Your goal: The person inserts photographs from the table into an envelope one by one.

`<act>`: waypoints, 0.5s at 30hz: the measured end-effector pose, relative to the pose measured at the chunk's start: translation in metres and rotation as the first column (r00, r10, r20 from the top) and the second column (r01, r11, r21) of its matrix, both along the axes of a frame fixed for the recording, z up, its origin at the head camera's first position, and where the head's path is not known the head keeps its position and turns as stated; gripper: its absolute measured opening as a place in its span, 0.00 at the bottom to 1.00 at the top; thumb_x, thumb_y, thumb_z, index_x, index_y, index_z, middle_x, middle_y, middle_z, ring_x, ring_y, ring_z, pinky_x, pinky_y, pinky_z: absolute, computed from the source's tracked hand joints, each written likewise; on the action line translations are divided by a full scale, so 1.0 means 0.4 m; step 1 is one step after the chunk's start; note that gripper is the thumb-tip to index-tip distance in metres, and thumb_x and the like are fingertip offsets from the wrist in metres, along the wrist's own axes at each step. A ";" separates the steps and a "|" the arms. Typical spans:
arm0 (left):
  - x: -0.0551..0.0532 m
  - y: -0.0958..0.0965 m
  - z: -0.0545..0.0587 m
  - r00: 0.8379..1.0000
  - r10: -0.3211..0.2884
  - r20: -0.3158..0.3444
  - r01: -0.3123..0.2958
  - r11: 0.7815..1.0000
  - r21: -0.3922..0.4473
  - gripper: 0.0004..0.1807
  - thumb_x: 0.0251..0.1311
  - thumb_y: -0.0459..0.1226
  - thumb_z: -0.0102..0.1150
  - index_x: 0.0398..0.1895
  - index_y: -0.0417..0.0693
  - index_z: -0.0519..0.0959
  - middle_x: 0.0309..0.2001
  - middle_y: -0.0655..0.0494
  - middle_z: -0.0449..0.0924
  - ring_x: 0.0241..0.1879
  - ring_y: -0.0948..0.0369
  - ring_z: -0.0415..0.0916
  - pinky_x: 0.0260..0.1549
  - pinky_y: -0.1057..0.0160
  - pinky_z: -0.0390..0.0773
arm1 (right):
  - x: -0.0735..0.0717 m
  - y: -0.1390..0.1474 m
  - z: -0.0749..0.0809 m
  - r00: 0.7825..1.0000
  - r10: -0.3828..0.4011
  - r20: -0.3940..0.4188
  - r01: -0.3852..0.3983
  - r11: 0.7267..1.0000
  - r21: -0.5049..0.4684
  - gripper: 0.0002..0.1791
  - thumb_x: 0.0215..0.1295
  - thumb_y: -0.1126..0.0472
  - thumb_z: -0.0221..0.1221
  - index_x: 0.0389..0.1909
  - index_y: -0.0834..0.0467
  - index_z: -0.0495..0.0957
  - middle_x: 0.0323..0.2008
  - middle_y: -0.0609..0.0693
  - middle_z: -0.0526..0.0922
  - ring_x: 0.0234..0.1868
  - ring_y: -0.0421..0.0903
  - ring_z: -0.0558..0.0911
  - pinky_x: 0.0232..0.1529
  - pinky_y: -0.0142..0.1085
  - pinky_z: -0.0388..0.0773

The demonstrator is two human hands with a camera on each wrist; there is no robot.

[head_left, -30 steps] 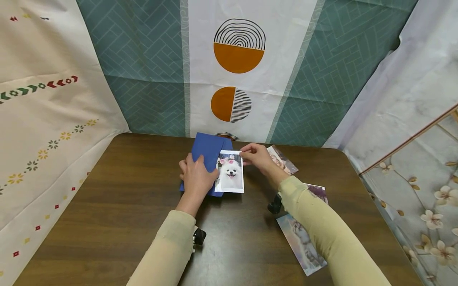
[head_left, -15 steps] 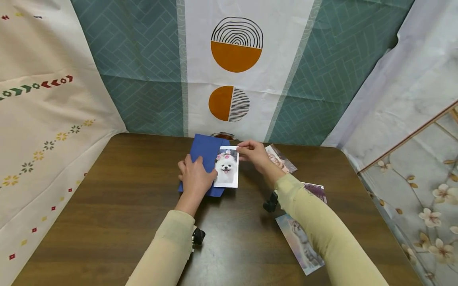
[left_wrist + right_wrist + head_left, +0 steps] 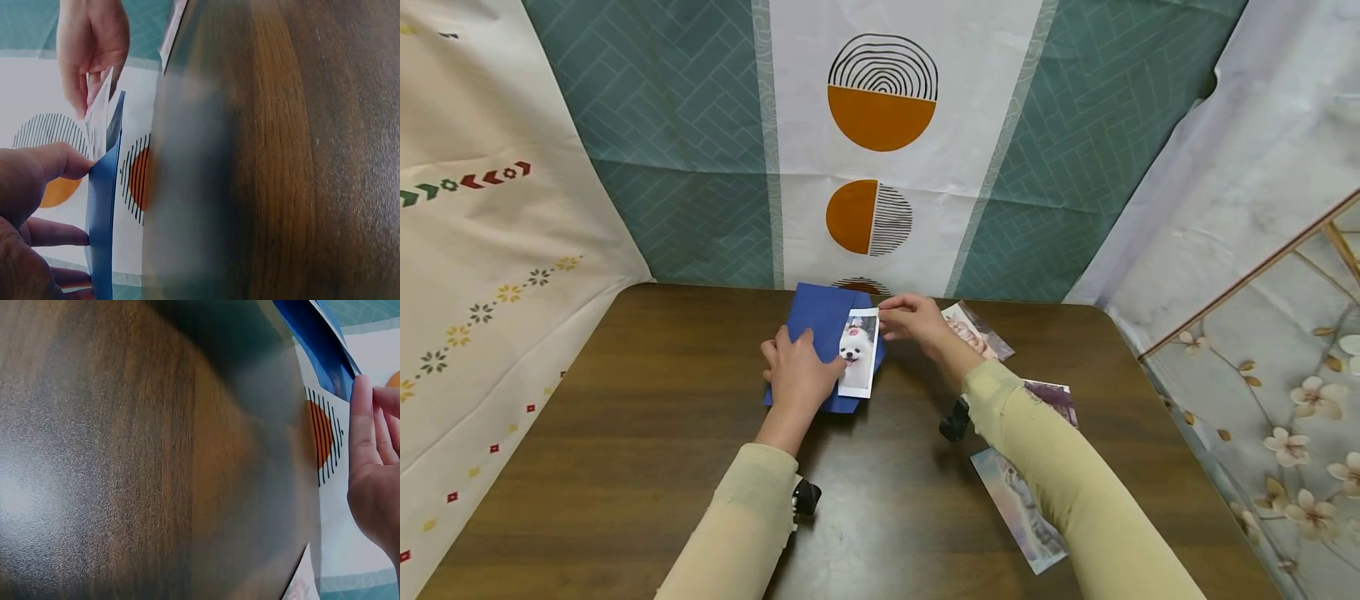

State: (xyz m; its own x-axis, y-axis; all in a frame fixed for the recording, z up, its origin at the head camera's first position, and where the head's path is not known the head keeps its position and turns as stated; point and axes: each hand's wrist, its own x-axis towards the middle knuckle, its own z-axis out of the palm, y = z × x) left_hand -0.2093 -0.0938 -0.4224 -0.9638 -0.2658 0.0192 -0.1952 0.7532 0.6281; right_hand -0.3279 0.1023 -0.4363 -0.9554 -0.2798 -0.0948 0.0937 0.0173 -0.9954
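My left hand (image 3: 800,372) presses on a blue paper envelope (image 3: 820,313) near the table's back edge, fingers spread and thumb by the opening. A white-bordered photo (image 3: 859,354) of a fluffy white dog stands partly inside that opening, its left part hidden. At the photo's upper right corner, my right hand (image 3: 913,323) pinches it between thumb and fingertips. In the left wrist view the photo (image 3: 99,128) rises out of the envelope (image 3: 103,206) beside the raised flap. The right wrist view shows my fingertips (image 3: 361,394) at the edge of the envelope (image 3: 331,362).
To the right of the envelope lie several other photos: one in a clear sleeve (image 3: 1000,340), a purplish one (image 3: 1054,398) partly under my right forearm, and a pastel one (image 3: 1011,500) nearer. Patterned cloths (image 3: 700,150) hang behind the brown wooden table (image 3: 647,433).
My right hand has moved left and slid the dog photo deeper into the envelope, so less of the picture shows. The left hand keeps its place on the envelope.
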 end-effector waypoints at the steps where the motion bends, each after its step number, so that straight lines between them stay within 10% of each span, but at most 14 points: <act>1: 0.000 -0.001 0.001 1.000 0.000 0.000 0.000 1.000 0.000 0.42 0.63 0.51 0.73 0.73 0.35 0.74 0.79 0.28 0.56 0.74 0.32 0.51 0.61 0.22 0.67 | -0.001 -0.001 0.000 1.000 0.006 -0.001 -0.006 1.000 0.000 0.11 0.74 0.72 0.62 0.53 0.74 0.81 0.33 0.49 0.88 0.32 0.43 0.88 0.34 0.36 0.88; 15: -0.001 0.003 -0.002 1.000 -0.004 0.008 0.004 1.000 0.015 0.41 0.63 0.50 0.72 0.73 0.34 0.74 0.79 0.27 0.55 0.74 0.31 0.50 0.61 0.21 0.65 | -0.017 -0.011 -0.008 0.998 0.049 0.038 -0.049 0.999 0.008 0.10 0.74 0.74 0.60 0.53 0.74 0.79 0.35 0.50 0.87 0.32 0.43 0.87 0.37 0.35 0.88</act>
